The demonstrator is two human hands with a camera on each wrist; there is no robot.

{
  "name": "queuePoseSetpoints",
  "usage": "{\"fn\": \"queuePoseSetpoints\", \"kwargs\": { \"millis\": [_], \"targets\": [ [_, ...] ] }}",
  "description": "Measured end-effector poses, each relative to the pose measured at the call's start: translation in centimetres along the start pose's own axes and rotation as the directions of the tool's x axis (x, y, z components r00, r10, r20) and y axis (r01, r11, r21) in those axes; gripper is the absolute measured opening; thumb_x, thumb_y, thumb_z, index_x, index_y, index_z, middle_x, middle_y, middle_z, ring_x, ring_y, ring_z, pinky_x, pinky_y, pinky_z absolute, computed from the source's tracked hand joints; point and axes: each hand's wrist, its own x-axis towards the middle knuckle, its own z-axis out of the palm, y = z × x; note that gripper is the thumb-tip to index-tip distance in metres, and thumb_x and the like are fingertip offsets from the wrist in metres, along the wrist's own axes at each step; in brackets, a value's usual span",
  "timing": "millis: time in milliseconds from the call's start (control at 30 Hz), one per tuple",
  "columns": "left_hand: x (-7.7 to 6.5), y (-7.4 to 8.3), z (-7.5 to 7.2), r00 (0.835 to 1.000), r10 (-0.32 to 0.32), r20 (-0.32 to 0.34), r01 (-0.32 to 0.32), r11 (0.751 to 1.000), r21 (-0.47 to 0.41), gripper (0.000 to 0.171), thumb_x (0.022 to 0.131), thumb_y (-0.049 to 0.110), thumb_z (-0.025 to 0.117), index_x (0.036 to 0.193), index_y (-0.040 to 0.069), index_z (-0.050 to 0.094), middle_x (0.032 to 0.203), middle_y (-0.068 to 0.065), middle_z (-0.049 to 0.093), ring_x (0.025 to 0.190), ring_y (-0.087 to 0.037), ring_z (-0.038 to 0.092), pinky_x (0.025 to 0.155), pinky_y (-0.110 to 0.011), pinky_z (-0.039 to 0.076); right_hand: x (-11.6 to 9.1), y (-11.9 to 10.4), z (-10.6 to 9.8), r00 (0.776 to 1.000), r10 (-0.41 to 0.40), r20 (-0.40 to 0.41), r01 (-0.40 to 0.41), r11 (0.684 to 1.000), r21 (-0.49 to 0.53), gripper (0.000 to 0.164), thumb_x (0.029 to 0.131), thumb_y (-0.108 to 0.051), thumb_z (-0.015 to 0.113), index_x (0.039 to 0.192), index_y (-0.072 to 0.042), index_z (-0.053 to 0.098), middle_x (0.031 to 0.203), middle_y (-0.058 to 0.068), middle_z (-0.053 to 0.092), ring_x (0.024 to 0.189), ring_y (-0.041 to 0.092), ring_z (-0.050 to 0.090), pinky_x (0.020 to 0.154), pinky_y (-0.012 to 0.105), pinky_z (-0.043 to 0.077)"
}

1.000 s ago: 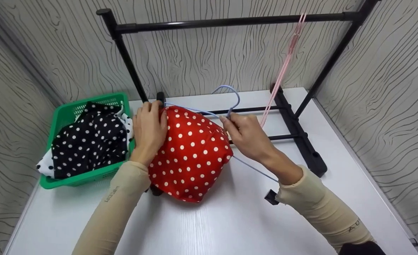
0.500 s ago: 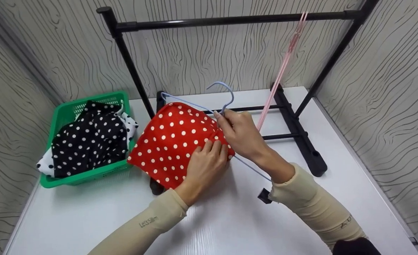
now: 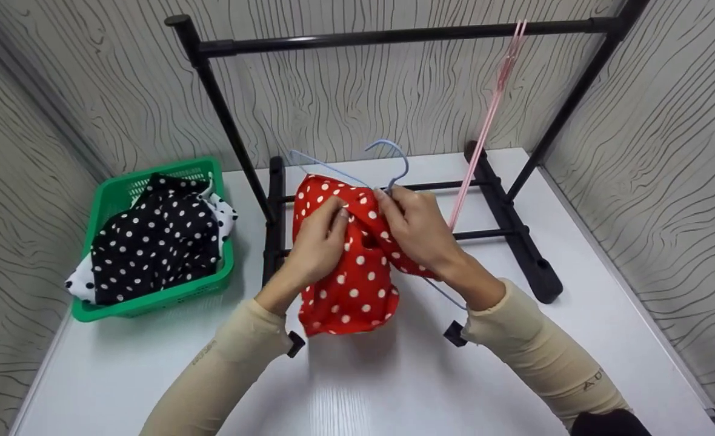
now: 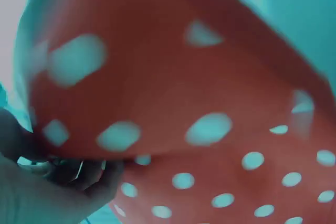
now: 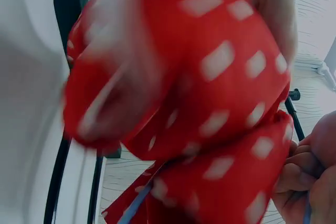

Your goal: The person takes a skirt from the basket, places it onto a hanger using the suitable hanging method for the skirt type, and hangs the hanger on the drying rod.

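Observation:
A red cloth with white dots (image 3: pixel 357 303) hangs bunched and folded over a light blue wire hanger (image 3: pixel 405 162). With my right hand (image 3: pixel 421 230) I grip the hanger just below its hook, and the cloth lies against those fingers. My left hand (image 3: pixel 316 245) pinches the cloth near its upper middle, thumb curled in. The hanger's left end sticks out bare above the cloth, and part of its lower right wire shows below my right hand. In the left wrist view the red cloth (image 4: pixel 157 87) is blurred and covers most of the fingers. The hanger's middle is hidden.
A black rack (image 3: pixel 363 40) stands behind the hands, its feet on the white table (image 3: pixel 345 387). Pink hangers (image 3: pixel 485 127) hang from its bar at the right. At the left sits a green basket (image 3: pixel 151 298) with black and white dotted cloths (image 3: pixel 157 242).
My left hand has moved from the cloth's left edge, across its lower right, to its upper middle. The cloth has gone from spread out to bunched. My right hand stays on the hanger.

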Motion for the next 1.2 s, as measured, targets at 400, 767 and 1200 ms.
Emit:
{"fn": "queuePoseSetpoints", "kwargs": {
  "millis": [400,767,1200],
  "targets": [
    [-0.1,-1.6,1.6,0.98,0.182,-0.085,-0.165,0.969,0.182,0.014,0.106,0.013,0.055,0.11,0.007,0.067,0.096,-0.004,0.073,0.081,-0.011,0.066,0.072,-0.029,0.057,-0.1,-0.1,0.1,0.998,0.046,-0.049,-0.043,0.998,0.047,0.034,0.108,-0.023,0.052,0.082,-0.004,0.062,0.065,0.001,0.055,0.058,0.013,0.054,0.051,0.023,0.048],
    [0.7,0.5,3.5,0.915,0.261,-0.306,-0.098,0.882,0.461,0.017,0.106,0.024,0.054,0.1,0.008,0.059,0.072,-0.002,0.062,0.061,-0.015,0.063,0.051,-0.024,0.05,0.3,-0.6,1.0,0.985,0.16,-0.066,-0.149,0.978,0.147,0.037,0.109,-0.021,0.049,0.078,-0.006,0.062,0.067,0.008,0.055,0.056,0.015,0.054,0.046,0.021,0.044],
    [1.0,0.1,1.8,0.992,0.091,0.091,-0.12,0.914,0.388,0.018,0.103,0.028,0.062,0.114,0.014,0.066,0.084,0.001,0.07,0.08,-0.012,0.07,0.071,-0.026,0.058,0.0,-0.4,1.3,0.977,0.214,-0.013,-0.206,0.956,0.209,0.04,0.11,-0.022,0.046,0.079,-0.004,0.064,0.062,0.001,0.048,0.053,0.012,0.044,0.045,0.023,0.035]
  ]
}}
